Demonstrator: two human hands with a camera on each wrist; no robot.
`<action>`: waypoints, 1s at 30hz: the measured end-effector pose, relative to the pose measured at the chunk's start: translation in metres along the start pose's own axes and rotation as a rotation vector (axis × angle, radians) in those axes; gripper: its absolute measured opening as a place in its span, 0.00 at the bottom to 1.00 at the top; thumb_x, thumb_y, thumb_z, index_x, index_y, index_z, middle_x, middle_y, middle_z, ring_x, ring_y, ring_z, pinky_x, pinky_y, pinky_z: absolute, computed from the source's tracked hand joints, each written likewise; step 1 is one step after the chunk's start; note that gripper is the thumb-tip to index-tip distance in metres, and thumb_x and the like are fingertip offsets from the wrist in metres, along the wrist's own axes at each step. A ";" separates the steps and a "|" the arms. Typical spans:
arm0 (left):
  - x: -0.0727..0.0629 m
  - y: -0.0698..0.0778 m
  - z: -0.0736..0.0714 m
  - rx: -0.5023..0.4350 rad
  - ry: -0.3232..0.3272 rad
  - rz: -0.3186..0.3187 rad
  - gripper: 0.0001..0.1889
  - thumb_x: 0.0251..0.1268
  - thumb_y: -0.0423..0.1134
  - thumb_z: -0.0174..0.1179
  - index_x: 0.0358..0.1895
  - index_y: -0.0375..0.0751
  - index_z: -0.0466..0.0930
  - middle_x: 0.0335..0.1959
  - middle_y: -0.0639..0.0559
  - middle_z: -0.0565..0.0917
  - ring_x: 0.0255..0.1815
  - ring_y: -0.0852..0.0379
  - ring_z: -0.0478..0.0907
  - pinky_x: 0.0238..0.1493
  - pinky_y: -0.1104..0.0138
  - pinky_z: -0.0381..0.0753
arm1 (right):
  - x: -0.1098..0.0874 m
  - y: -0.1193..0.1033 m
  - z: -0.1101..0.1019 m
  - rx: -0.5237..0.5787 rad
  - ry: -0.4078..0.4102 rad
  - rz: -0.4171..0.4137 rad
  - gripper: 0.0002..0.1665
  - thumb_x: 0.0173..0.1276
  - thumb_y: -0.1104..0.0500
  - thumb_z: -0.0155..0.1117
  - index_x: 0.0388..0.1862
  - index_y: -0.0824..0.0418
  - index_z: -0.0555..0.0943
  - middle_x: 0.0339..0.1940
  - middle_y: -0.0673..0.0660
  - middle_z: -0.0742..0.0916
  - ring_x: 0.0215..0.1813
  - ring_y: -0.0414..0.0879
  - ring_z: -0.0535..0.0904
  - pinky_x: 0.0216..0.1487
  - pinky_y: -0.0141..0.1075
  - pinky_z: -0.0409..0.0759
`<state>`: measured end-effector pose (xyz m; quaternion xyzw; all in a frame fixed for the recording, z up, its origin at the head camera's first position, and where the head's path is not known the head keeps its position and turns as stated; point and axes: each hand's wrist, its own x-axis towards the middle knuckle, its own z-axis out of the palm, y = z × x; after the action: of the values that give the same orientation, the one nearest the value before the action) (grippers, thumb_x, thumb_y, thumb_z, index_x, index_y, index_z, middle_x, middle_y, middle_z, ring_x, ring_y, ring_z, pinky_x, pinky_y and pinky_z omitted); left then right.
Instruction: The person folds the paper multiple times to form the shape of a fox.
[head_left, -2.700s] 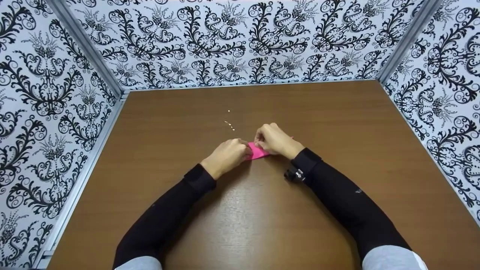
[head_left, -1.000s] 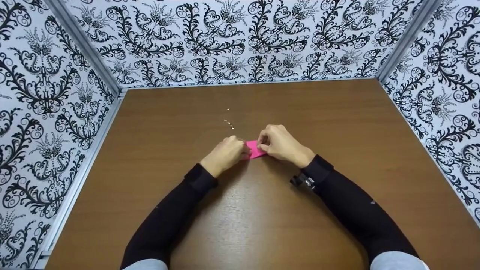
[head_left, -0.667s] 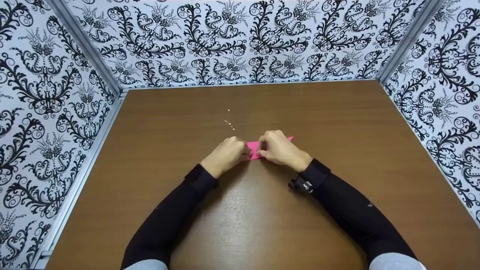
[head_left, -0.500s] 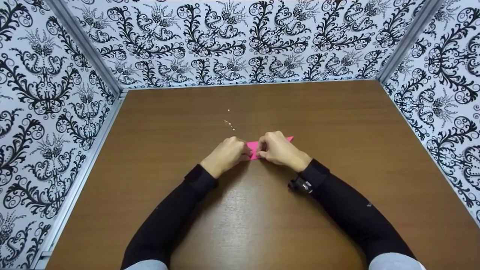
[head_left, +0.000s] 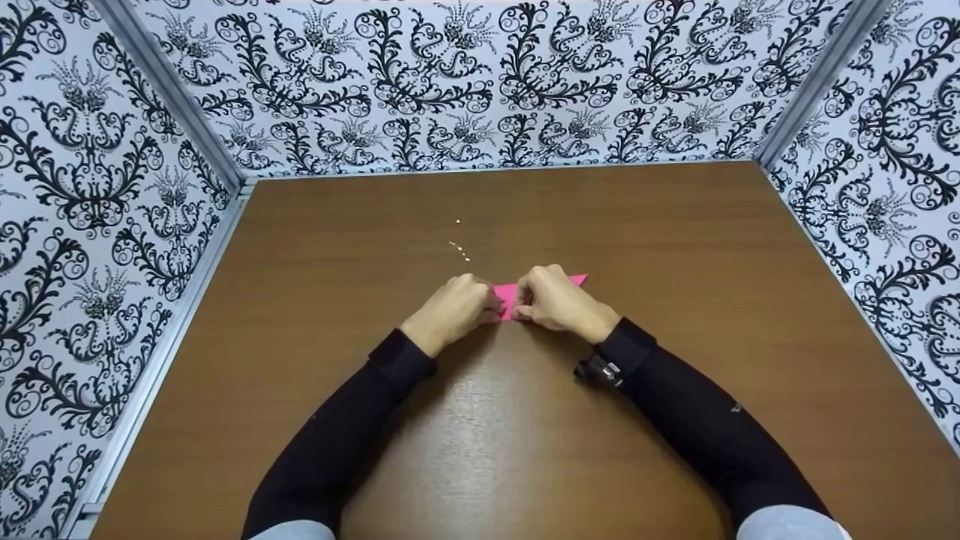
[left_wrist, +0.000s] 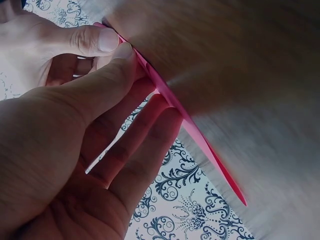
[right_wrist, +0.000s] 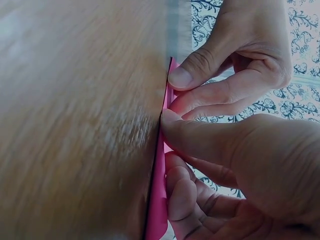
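Observation:
A folded pink sheet of paper lies low on the table between my hands; its pointed end sticks out past the right hand. My left hand pinches its left part in the head view. From the left wrist, the left thumb is at the paper's near edge, with the other fingers along its far face. My right hand pinches the near edge close beside. In the right wrist view, the right thumb is on the fold of the paper, near the left thumb. The hands cover both parts they hold.
Small white specks dot the brown wooden table beyond the left hand. Patterned walls with metal edge frames enclose the table at the back and sides. A small black camera is strapped to the right wrist.
Since a second ago my right hand has shifted slightly toward me along the paper, and the pointed right end now shows beyond it. My left hand stays in place.

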<state>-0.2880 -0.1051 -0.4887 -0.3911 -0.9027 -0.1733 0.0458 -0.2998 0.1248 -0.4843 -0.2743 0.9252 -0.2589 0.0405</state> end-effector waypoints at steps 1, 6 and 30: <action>0.000 0.000 0.000 0.003 -0.001 0.000 0.09 0.76 0.37 0.80 0.33 0.40 0.95 0.34 0.44 0.95 0.38 0.44 0.94 0.43 0.49 0.94 | 0.000 0.000 0.000 0.000 -0.004 0.001 0.10 0.72 0.59 0.88 0.30 0.56 0.94 0.30 0.52 0.94 0.33 0.42 0.84 0.39 0.36 0.81; 0.000 0.002 -0.002 0.009 -0.007 -0.011 0.09 0.77 0.38 0.79 0.34 0.41 0.96 0.35 0.45 0.95 0.38 0.44 0.93 0.43 0.50 0.95 | 0.001 -0.001 -0.002 -0.002 -0.020 0.009 0.11 0.73 0.59 0.87 0.30 0.56 0.94 0.30 0.52 0.94 0.33 0.41 0.83 0.37 0.34 0.80; 0.002 0.002 0.000 -0.031 -0.039 -0.063 0.03 0.78 0.37 0.78 0.44 0.42 1.00 0.42 0.44 0.99 0.46 0.42 0.97 0.52 0.49 0.98 | -0.006 0.010 -0.006 -0.028 -0.029 0.005 0.12 0.77 0.57 0.85 0.33 0.60 0.92 0.31 0.55 0.94 0.31 0.43 0.81 0.35 0.35 0.79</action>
<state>-0.2878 -0.1028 -0.4875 -0.3663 -0.9126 -0.1808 0.0165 -0.3008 0.1376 -0.4845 -0.2760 0.9289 -0.2417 0.0505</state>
